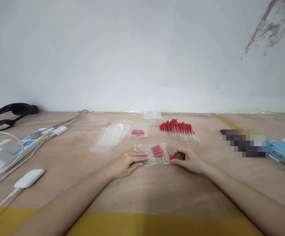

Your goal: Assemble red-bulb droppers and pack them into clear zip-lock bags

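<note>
A clear zip bag (160,161) lies flat on the table with several red-bulbed droppers (158,151) inside, their bulbs toward its right end. My left hand (127,163) rests on the bag's left edge, fingers stretched out over the plastic. At the bag's right end my right hand (185,159) pinches the red bulb of another dropper (171,157); its stem points left into the bag's mouth, though how far in is hard to see. Just beyond, a pile of loose droppers (178,129) is fanned out, bulbs away from me.
Flat clear bags (105,139) are stacked at the left, beside a small bag with red bulbs (139,131). A power strip (25,144) with cables, a white charger (30,178) and a black strap (11,113) lie further left. A blue packet (284,154) is right.
</note>
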`<state>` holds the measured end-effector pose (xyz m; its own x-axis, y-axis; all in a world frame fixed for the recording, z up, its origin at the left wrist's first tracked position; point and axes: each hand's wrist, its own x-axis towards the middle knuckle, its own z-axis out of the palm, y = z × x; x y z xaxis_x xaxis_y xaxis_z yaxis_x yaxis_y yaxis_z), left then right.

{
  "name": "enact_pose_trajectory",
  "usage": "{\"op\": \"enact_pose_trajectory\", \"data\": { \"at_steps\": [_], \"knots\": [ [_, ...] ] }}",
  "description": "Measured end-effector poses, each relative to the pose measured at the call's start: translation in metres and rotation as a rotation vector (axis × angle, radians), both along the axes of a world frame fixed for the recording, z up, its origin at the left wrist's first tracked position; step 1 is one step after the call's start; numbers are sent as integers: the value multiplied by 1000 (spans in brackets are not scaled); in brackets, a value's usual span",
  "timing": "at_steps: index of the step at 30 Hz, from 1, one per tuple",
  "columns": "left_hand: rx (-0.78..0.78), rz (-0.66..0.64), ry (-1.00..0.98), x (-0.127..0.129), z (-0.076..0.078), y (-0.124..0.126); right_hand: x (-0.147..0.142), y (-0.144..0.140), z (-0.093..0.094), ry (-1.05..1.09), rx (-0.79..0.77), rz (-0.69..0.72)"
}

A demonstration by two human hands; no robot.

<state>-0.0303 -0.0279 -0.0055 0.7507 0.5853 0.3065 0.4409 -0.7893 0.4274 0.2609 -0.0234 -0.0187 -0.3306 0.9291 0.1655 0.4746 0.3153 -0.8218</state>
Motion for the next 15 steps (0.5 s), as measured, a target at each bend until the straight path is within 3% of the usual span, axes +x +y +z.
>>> {"op": "enact_pose_trajectory", "data": {
  "at_steps": [6, 11, 15],
  "knots": [
    [-2, -8, -7, 1, -2, 2, -15, 5, -3, 21, -6, 26],
    [4, -11, 22, 1, -2, 3, -17, 6, -2, 4, 92, 165],
    [1, -15, 31, 1, -1, 3, -16, 7, -1, -11, -11, 200]
  ]
}}
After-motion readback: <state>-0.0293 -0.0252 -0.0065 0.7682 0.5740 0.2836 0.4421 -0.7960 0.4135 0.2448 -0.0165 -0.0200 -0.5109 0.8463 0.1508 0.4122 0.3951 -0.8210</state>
